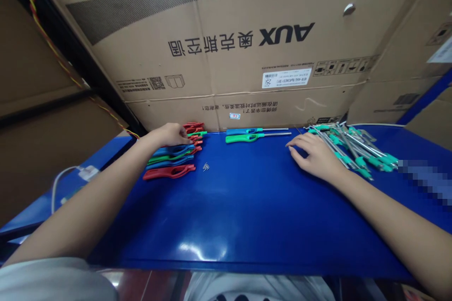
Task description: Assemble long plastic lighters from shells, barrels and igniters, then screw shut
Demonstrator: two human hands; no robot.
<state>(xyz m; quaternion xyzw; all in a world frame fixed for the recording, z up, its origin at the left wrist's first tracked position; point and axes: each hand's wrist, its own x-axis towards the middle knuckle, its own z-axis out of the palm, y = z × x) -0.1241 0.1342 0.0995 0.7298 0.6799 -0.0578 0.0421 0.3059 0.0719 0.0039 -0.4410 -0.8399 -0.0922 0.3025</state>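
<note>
My left hand (175, 134) is at the back of a row of plastic lighter handles at the left, its fingers curled down onto one. What the fingertips touch is partly hidden. Of the handles, a red one (168, 172) lies nearest me, with blue, green and more red ones behind it. My right hand (310, 153) hovers at the right with thumb and forefinger slightly apart, nothing visible between them. Beside it lies a pile of metal lighter tubes (353, 148) with teal ends. Between my hands lie a green lighter (243, 138) and a blue lighter (243, 131), both with metal tubes attached.
Several tiny screws (205, 167) lie to the right of the handles. A cardboard panel (226, 70) stands along the back of the blue table (247, 207). A white cable and plug (88, 172) rest at the left, beside a black frame bar (70, 42).
</note>
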